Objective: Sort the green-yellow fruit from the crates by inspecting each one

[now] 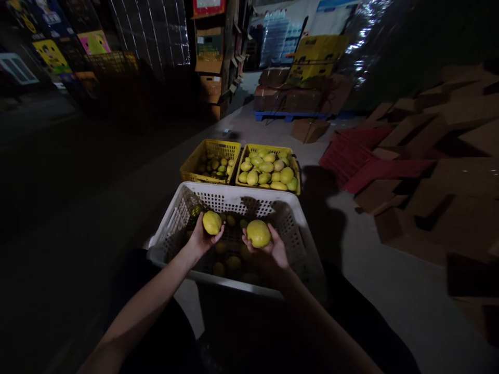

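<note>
My left hand (200,238) grips a yellow fruit (212,223), my right hand (278,250) cradles a second fruit (258,234), both over the white crate (222,191); if either hold slackens, smooth skin could slip and the drop bruise the loose fruit below (234,263)

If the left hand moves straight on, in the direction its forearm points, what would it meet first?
Probably the far wall of the white crate, with the yellow fruit in the left hand leading. Depth is unclear; the hand might pass above.
</note>
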{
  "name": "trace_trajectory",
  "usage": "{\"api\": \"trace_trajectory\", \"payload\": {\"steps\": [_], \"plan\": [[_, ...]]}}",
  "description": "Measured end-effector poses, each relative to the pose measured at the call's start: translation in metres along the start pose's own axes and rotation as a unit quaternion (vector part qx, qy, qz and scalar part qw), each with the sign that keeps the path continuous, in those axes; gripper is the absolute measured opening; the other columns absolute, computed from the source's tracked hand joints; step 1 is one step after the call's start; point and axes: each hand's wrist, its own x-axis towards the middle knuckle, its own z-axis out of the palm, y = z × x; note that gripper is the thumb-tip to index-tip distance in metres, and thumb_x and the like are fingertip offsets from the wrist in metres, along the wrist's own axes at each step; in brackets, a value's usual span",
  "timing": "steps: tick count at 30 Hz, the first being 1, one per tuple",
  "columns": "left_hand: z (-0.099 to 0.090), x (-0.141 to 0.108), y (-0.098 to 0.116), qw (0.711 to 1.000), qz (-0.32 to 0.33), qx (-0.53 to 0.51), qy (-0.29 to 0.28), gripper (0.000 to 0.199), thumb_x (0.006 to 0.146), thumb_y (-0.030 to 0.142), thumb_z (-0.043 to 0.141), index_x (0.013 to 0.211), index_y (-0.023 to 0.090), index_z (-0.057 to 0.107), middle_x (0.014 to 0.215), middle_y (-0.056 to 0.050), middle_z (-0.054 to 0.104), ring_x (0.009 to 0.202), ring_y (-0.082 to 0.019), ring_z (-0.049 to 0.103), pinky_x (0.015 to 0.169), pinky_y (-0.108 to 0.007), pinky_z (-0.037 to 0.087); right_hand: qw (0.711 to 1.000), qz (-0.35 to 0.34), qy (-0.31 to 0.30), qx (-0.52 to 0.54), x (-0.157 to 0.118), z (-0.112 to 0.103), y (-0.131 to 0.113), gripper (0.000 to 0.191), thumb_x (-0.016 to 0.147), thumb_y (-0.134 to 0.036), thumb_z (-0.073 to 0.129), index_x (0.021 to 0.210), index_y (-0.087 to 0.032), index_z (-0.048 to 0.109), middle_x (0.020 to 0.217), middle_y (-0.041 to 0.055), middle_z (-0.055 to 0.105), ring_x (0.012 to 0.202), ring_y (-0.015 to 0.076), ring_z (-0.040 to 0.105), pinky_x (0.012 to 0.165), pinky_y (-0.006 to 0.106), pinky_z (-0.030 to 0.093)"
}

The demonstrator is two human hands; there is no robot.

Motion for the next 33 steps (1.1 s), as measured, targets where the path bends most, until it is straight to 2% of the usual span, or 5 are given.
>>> {"api": "trace_trajectory", "payload": {"steps": [15, 21, 24, 29, 33], "plan": [[0.003, -0.003, 0.003, 0.999, -0.034, -0.013, -0.011, 0.040, 0.092, 0.046, 0.045, 0.100, 0.009, 0.060, 0.082, -0.010, 0.066, 0.069, -0.016, 0.068, 0.050, -0.017, 0.056, 0.998, 0.056, -0.028, -0.015, 0.007, -0.006, -0.006, 0.045, 0.089, -0.055, 0.044, 0.112, -0.017, 0.053, 0.082, 0.0076, 0.072, 0.067, 0.0170, 0.069, 0.052, 0.025, 0.058], [0.000, 0.001, -0.005, 0.994, 0.101, 0.042, 0.015, 0.017, 0.086, 0.024, 0.059, 0.101, 0.015, 0.057, 0.087, -0.005, 0.065, 0.073, -0.013, 0.066, 0.060, -0.021, 0.058, 0.991, -0.092, 0.040, -0.089, 0.001, 0.003, -0.004, 0.036, 0.077, -0.038, 0.069, 0.107, -0.021, 0.056, 0.093, 0.0058, 0.070, 0.083, 0.0181, 0.069, 0.058, 0.023, 0.059], [-0.001, -0.004, -0.016, 0.954, 0.252, 0.163, -0.019, 0.046, 0.068, 0.013, 0.076, 0.107, 0.024, 0.054, 0.095, 0.000, 0.063, 0.081, -0.013, 0.063, 0.072, -0.026, 0.057, 0.961, -0.213, 0.033, -0.175, -0.006, 0.006, 0.000, 0.041, 0.070, -0.030, 0.076, 0.105, -0.025, 0.057, 0.094, 0.0004, 0.067, 0.080, 0.0165, 0.068, 0.068, 0.027, 0.060], [0.001, -0.015, -0.025, 0.797, 0.443, 0.387, -0.139, 0.059, 0.050, 0.012, 0.084, 0.103, 0.020, 0.059, 0.106, -0.003, 0.058, 0.100, -0.017, 0.056, 0.094, -0.028, 0.045, 0.862, -0.340, 0.008, -0.377, -0.015, 0.011, 0.006, 0.058, 0.060, -0.032, 0.081, 0.110, -0.028, 0.052, 0.098, -0.0017, 0.061, 0.084, 0.0182, 0.063, 0.072, 0.036, 0.058], [-0.003, -0.016, -0.029, 0.801, 0.420, 0.401, -0.144, 0.062, 0.048, 0.015, 0.086, 0.101, 0.020, 0.055, 0.101, -0.002, 0.058, 0.096, -0.017, 0.057, 0.089, -0.029, 0.048, 0.751, -0.422, 0.053, -0.504, -0.016, 0.014, 0.006, 0.069, 0.049, -0.031, 0.085, 0.108, -0.023, 0.051, 0.105, 0.0018, 0.058, 0.098, 0.0200, 0.058, 0.082, 0.032, 0.053]]}}
